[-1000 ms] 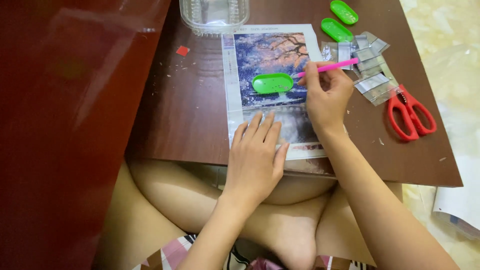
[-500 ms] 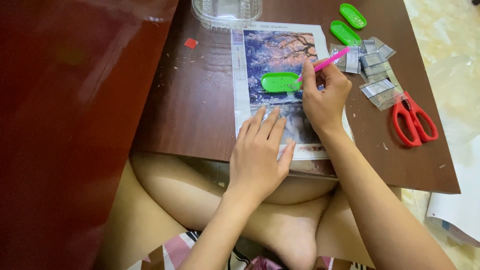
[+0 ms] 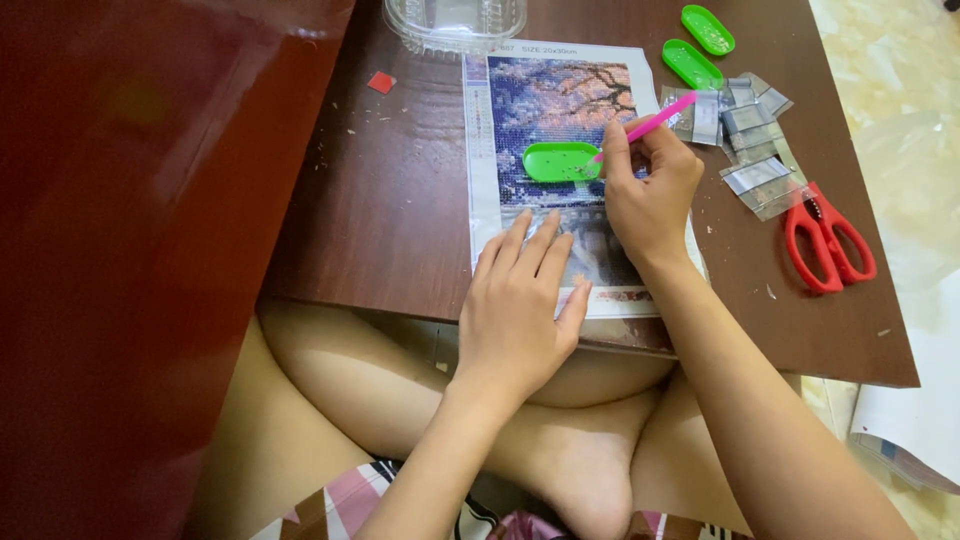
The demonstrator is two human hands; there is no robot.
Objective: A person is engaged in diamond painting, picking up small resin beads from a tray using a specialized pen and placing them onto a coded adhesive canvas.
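A home: a person sits cross-legged on a pale tiled floor at a low wooden table, with hobby canvas, scissors and bead trays.

clear plastic container cut off by top edge, pink pen tip hidden

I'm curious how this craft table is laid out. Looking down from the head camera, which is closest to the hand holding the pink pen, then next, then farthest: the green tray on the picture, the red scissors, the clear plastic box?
From the right hand:
1. Green tray, just left of its fingers, on the picture.
2. Red scissors, to the right on the table.
3. Clear plastic box, at the table's far edge.
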